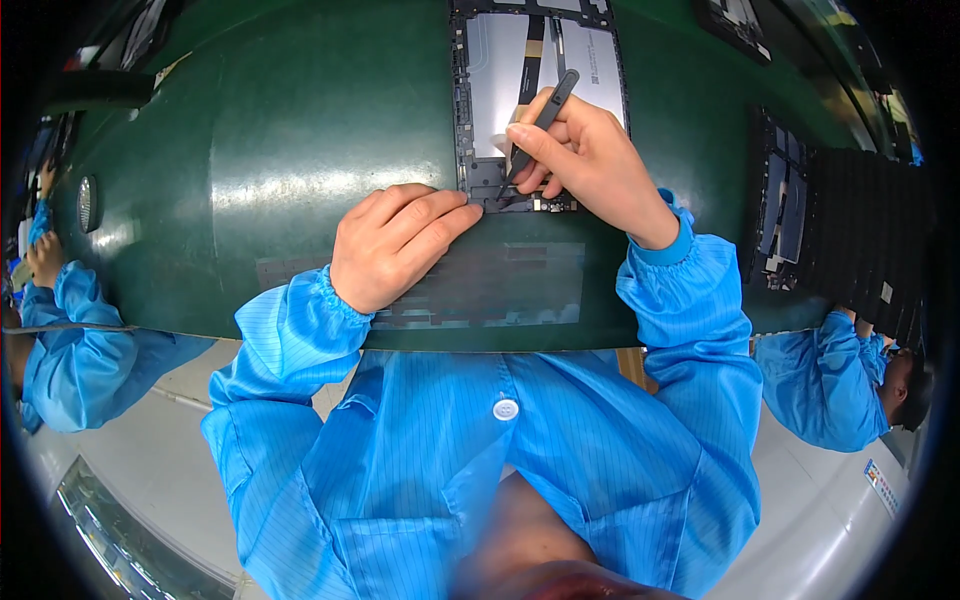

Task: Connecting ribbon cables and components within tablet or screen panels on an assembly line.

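An opened tablet [492, 95] lies on the green bench mat, its silver inner plate, black frame and dark flex cable exposed. My right hand [590, 160] is closed round black tweezers [556, 100], held pen-like. Their tips point down at the black parts along the tablet's near edge; whether they pinch anything is too small to tell. My left hand [395, 240] rests on the mat with its fingers stretched out, fingertips touching the tablet's near left corner. The left thumb is hidden.
A second opened tablet [783, 200] lies to the right, beside a black ribbed sheet [865, 235]. At far right stands another device [735, 25]. A small oval object [87, 204] sits at left. People in blue work on both sides. A faded rectangle [490, 285] marks the mat before me.
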Demonstrator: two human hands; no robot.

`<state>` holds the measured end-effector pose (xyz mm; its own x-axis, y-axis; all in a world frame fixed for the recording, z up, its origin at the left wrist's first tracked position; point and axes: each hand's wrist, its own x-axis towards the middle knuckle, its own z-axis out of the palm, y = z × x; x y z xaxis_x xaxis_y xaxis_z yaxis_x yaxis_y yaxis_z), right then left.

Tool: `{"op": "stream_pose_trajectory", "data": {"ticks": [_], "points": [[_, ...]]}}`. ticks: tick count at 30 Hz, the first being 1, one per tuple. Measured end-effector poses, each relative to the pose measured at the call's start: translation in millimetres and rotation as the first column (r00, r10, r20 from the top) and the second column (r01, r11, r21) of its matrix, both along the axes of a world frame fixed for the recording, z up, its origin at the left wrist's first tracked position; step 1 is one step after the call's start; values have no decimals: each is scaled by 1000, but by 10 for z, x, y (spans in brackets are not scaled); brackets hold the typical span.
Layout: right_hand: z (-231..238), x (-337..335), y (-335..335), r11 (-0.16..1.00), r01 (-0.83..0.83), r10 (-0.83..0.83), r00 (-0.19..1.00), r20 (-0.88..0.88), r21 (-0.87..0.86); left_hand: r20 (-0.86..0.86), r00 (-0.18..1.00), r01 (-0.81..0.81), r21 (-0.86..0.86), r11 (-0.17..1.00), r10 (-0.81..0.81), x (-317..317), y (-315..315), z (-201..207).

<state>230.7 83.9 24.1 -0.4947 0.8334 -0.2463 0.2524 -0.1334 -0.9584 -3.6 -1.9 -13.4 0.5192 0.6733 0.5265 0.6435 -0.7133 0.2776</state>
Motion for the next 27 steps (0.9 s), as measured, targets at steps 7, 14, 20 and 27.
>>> {"op": "stream_pose_trajectory", "data": {"ticks": [7, 14, 20, 27], "points": [[-28, 20, 19, 1000, -23, 23, 1000, -19, -7, 16, 1000, 0, -2, 1000, 0, 12, 4, -10], [-24, 29, 19, 1000, -26, 25, 1000, -16, -11, 15, 1000, 2, -19, 1000, -1, 19, 4, 16], [-17, 27, 30, 999, -30, 30, 1000, -8, -31, -10, 1000, 3, -20, 1000, -4, 15, 3, 46], [-26, 33, 34, 999, -40, 39, 999, -21, -38, -81, 997, 5, -11, 1000, -6, 21, 0, 113]]}}
